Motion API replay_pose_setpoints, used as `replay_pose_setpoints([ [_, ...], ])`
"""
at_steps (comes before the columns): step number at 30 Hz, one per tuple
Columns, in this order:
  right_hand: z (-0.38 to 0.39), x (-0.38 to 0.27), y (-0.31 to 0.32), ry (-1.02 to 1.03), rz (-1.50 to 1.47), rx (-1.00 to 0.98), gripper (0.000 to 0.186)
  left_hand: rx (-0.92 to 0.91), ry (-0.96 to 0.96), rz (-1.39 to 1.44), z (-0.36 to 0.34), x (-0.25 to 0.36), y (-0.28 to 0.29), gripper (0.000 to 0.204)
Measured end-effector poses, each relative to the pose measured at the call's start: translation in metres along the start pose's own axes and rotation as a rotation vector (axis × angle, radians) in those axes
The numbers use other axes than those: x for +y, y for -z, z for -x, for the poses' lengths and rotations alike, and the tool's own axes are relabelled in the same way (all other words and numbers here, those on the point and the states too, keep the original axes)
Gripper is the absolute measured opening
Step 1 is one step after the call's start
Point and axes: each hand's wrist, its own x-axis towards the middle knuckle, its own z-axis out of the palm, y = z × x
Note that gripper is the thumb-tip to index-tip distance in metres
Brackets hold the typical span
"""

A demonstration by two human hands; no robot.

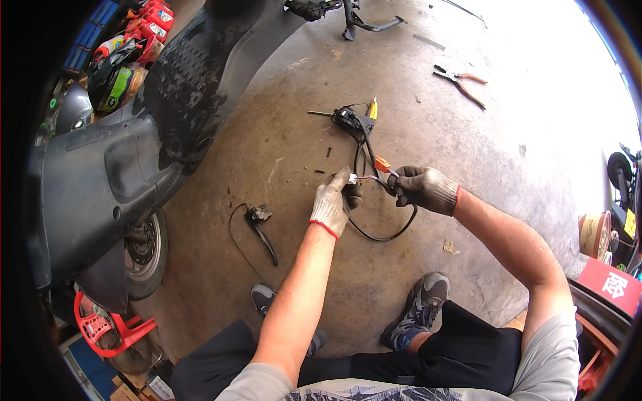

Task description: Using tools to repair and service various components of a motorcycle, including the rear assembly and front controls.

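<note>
Both my hands wear light work gloves with dirty fingertips and red cuffs. Between the fingers of my left hand [332, 199] is a small white plug connector [352, 178] with thin coloured wires. My right hand [428, 189], just to its right, is closed on the black cable beside an orange plug connector [382, 164]; its fingertips are partly hidden. The black cable [382, 238] loops below both hands. Other black cables run up to a black handlebar switch unit [348, 119] on the floor, with a metal rod to its left and a yellow piece [373, 108] at its right.
On the concrete floor [267, 134] lie a brake lever [263, 234] with its thin cable, several small screws and opened pliers [461, 83]. A dark scooter body [100, 174] with a wheel [148, 257] fills the left. A red plastic frame [110, 331] stands lower left, a red box [610, 284] right.
</note>
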Motion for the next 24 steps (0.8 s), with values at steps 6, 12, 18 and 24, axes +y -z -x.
replay_pose_setpoints([
  [6, 0.0, 0.002, 0.005, 0.007, -0.008, -0.035, 0.019, -0.022, 0.005, 0.009, 0.001, -0.001, -0.001, 0.019],
  [12, 0.006, -0.006, -0.009, -0.002, 0.089, 0.087, 0.021, -0.035, -0.009, -0.002, -0.001, -0.002, 0.001, 0.019],
  [18, 0.005, -0.007, -0.011, -0.028, 0.1, 0.234, 0.021, -0.049, -0.022, -0.059, 0.002, -0.004, -0.007, 0.016],
  [24, 0.01, -0.015, -0.016, -0.029, 0.063, 0.138, 0.021, -0.101, -0.073, -0.239, 0.005, -0.006, -0.017, 0.029],
])
